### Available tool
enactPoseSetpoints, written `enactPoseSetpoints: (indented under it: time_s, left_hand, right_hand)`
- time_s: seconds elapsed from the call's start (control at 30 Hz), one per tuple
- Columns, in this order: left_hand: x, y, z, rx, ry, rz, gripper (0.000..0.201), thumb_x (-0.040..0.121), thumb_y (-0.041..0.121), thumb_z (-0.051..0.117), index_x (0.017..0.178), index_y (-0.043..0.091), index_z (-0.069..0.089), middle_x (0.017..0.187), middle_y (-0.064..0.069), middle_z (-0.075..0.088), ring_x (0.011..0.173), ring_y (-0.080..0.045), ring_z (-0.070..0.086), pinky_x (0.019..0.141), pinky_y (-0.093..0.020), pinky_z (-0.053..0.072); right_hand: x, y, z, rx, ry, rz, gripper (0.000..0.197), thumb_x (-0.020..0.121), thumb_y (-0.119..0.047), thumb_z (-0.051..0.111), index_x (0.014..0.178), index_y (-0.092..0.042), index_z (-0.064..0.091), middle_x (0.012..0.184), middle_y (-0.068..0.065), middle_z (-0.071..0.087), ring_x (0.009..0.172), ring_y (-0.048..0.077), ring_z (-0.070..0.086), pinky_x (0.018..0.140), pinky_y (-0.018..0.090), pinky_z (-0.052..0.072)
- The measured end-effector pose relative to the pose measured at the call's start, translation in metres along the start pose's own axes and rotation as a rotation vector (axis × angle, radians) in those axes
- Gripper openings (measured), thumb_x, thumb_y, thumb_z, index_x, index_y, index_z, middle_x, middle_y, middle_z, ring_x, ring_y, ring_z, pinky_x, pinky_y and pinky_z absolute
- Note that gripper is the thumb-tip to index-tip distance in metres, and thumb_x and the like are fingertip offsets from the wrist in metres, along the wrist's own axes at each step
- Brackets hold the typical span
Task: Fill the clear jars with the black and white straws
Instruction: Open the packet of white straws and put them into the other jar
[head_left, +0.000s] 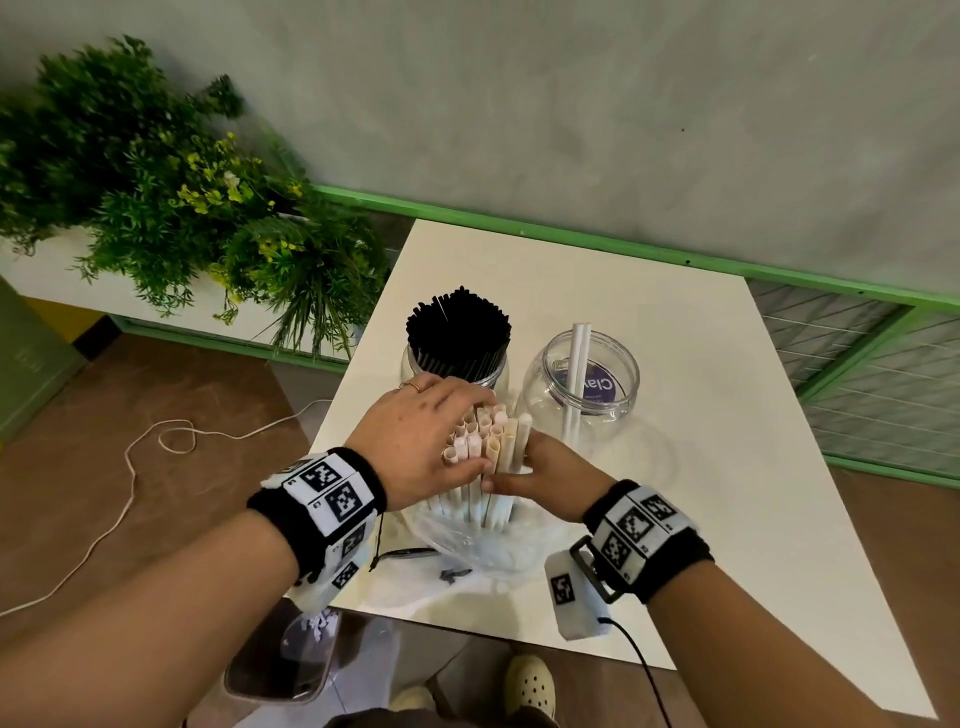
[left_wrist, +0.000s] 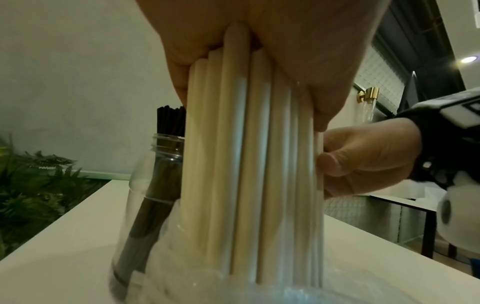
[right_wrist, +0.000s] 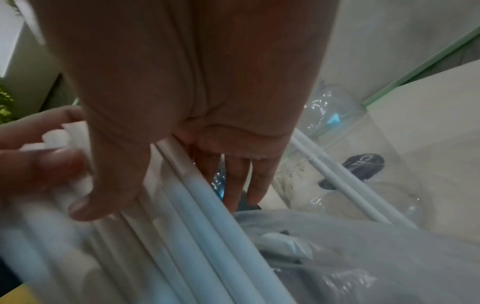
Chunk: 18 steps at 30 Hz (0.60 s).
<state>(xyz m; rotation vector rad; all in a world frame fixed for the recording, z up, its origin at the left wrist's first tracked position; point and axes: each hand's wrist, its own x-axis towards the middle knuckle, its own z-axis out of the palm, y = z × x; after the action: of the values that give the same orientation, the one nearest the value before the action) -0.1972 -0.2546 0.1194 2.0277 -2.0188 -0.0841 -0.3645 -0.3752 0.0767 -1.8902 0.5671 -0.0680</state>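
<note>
While a bundle of white straws (head_left: 485, 447) is held upright between both hands, the left hand (head_left: 415, 441) is seen wrapped over its top and left side, fingers curled round the open straw ends, and the right hand (head_left: 540, 475) is pressed against its right side lower down, thumb and fingers closed on the shafts. From the left wrist view, the white straws (left_wrist: 249, 164) are shown standing close together with their lower ends inside a clear jar (head_left: 478, 545) at the near edge of the white table (head_left: 701, 441); the thumb of the right hand (left_wrist: 363, 162) is laid against the outermost straw. From the right wrist view, the fingers (right_wrist: 241, 181) are seen reaching round the far side of the bundle, though the picture is blurred. Just behind the hands, a second clear jar (head_left: 410, 364) is packed with black straws (head_left: 457, 332) standing upright. Beside it to the right, a third clear jar (head_left: 587, 384) bearing a purple label is occupied by two white straws (head_left: 576, 374) leaning against its rim. Crumpled clear plastic is spread on the table at the near jar's base. Green potted plants (head_left: 182, 208) are ranged along the wall to the left of the table.
</note>
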Motion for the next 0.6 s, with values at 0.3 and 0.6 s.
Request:
enactPoseSetpoints:
  time_s: [0.3,0.6]
  left_hand:
    - [-0.008,0.002,-0.001,-0.131,0.071,-0.125,0.071,0.074,0.068,0.037,0.138,0.039,0.029,0.125,0.011,0.055,0.117,-0.014,0.044,0.097,-0.036,0.041]
    - [0.006,0.005,-0.005,-0.052,-0.014,-0.184,0.058,0.07,0.074,0.029,0.109,0.041,0.057,0.108,0.015,0.047,0.107,-0.014,0.042,0.088,-0.037,0.036]
  right_hand:
    - [-0.002,-0.01,0.019,-0.047,0.254,-0.089,0.046,0.077,-0.022,0.078,0.118,-0.021,0.057,0.105,-0.014,0.065,0.101,0.003,0.062,0.091,0.022,0.048]
    - [-0.002,-0.014,0.025,0.067,0.362,-0.076,0.039,0.067,-0.028,0.08,0.095,-0.044,0.058,0.111,0.016,0.06,0.103,0.029,0.062,0.09,0.049,0.051]
